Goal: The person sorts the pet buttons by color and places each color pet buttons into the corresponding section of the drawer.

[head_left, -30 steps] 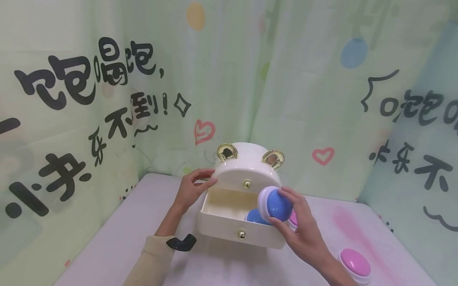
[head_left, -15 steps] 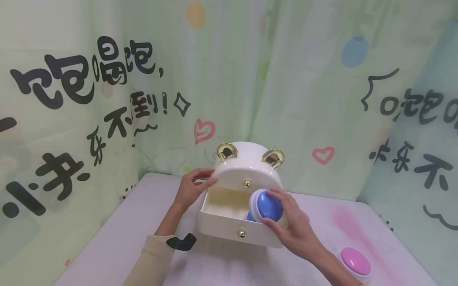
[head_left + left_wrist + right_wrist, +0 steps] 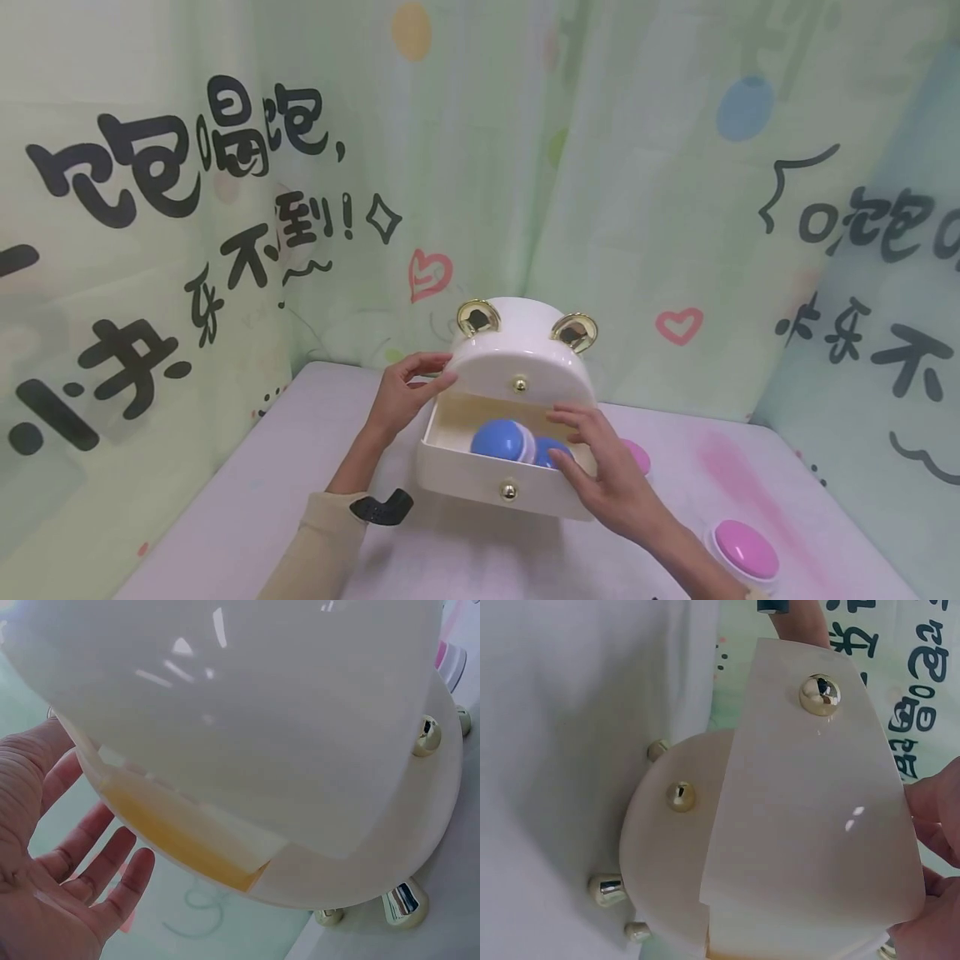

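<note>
A white two-drawer storage box with gold ear-shaped trims stands mid-table, its lower drawer pulled out. Two round blue-and-white pieces lie in that drawer: one blue piece left of the other blue piece, which is partly behind my fingers. My right hand hovers at the drawer's right end, thumb and fingers apart with nothing between them. At the box's upper left side, my left hand touches its edge. In the left wrist view the left fingers are spread beside the box's rim.
A pink-and-white round piece lies at the table's right front. Another pink piece shows behind my right hand. A printed curtain surrounds the table at the back and sides. The upper drawer carries a gold knob.
My right hand brought the blue-and-white piece left and down into the drawer and let go of it; its fingers have spread. My left hand stayed at the box's side.
</note>
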{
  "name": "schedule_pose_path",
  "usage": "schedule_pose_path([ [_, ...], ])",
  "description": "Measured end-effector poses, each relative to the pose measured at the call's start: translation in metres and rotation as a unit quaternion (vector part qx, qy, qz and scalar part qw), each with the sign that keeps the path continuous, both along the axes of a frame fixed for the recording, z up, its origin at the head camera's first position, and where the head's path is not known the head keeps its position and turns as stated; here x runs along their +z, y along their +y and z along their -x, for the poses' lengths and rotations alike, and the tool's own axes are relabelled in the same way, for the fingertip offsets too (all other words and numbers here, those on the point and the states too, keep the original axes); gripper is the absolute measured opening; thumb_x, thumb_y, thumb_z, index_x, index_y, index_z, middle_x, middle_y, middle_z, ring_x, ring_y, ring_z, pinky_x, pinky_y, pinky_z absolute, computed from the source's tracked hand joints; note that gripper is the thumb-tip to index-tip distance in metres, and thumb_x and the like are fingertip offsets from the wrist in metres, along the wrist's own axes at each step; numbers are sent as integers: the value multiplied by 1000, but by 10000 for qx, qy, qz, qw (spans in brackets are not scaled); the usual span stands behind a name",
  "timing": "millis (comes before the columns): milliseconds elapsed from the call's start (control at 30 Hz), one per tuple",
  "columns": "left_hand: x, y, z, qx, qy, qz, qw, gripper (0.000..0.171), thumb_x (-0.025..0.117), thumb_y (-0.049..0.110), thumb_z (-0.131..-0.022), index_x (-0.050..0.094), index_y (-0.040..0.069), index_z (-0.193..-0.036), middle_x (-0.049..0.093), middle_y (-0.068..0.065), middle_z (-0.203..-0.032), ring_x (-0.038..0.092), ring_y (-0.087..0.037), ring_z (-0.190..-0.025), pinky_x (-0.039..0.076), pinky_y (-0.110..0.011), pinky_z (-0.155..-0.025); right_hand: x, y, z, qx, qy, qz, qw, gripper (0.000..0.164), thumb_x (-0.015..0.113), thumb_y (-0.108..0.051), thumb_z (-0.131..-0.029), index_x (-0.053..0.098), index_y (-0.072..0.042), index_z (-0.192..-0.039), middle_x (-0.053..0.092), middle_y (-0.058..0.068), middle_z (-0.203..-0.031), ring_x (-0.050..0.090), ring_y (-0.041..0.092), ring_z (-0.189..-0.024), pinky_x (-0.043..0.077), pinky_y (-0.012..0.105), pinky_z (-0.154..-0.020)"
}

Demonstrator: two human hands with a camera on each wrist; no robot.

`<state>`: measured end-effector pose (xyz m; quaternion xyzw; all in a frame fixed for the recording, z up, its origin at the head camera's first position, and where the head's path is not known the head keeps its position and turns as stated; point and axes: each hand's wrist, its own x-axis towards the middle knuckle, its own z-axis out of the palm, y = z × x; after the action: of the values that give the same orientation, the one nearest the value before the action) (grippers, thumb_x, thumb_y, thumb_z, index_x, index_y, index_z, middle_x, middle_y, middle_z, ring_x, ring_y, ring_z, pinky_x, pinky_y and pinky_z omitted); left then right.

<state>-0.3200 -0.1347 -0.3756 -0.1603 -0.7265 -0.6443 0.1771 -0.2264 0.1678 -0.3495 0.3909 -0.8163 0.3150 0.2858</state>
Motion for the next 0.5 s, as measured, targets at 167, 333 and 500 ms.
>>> schedule_pose_path([
  [167, 0, 0, -1, -13, -10, 39, 10000, 37, 79, 20, -92, 71, 9, -126, 70, -10, -126, 65, -27, -116, 55, -33, -91, -2, 1, -2, -6, -19, 46, 10000, 48, 76, 7, -85, 61, -1, -130, 61, 10, -133, 59, 20, -117, 58, 37, -86],
  [333, 0, 0, -2, 15, -31, 64, 10000, 36, 78, 20, -92, 71, 9, -126, 70, -10, -126, 65, -27, -117, 56, -34, -91, -1, 1, -5, -88, -63, 67, 9999, 50, 77, 7, -84, 61, -3, -130, 62, 8, -133, 59, 18, -118, 58, 34, -86],
  [500, 1, 0, -2, 26, -20, 73, 10000, 36, 78, 21, -92, 71, 10, -126, 70, -9, -127, 65, -27, -117, 56, -34, -91, 1, 2, -11, -58, 14, 48, 10000, 51, 79, 5, -84, 61, -3, -131, 62, 11, -132, 57, 16, -121, 53, 25, -91],
])
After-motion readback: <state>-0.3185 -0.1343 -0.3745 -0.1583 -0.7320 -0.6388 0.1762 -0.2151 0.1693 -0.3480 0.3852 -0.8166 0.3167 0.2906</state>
